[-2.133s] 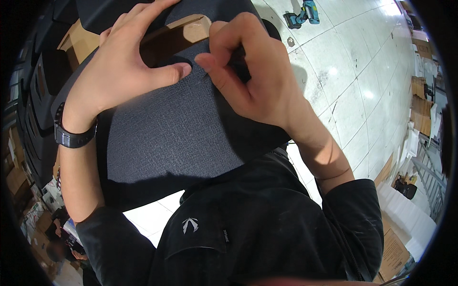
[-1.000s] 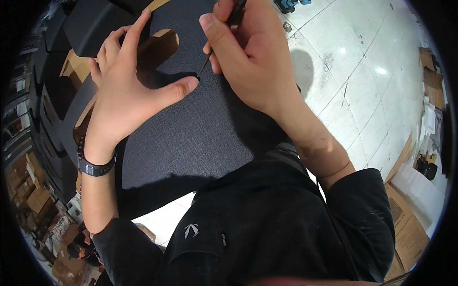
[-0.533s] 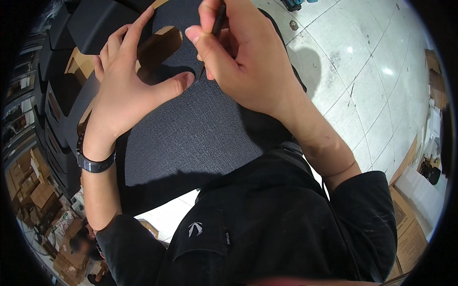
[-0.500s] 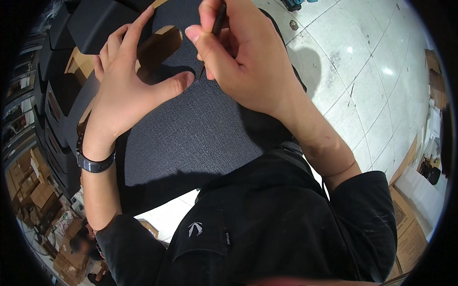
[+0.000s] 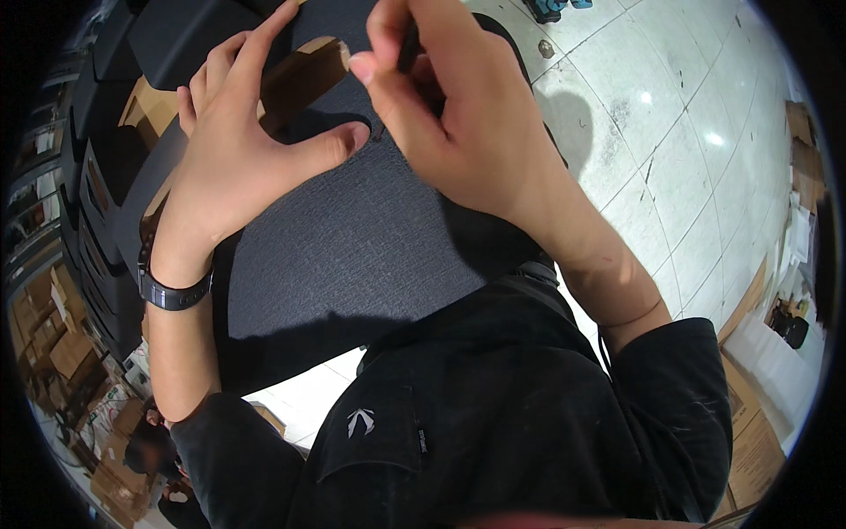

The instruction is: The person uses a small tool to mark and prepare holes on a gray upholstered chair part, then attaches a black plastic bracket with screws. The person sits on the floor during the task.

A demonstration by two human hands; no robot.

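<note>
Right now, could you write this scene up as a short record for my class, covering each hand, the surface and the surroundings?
Left hand: open, fingers spread over the panel
Left wrist: dark wristband
Right hand: grip closed on a slim dark tool, mostly hidden by the fingers
Surface: dark textured panel with an oblong opening between the hands
Floor: pale tiles
Top edge: teal-and-black object, cut off by the frame
Lower left: cardboard boxes
</note>
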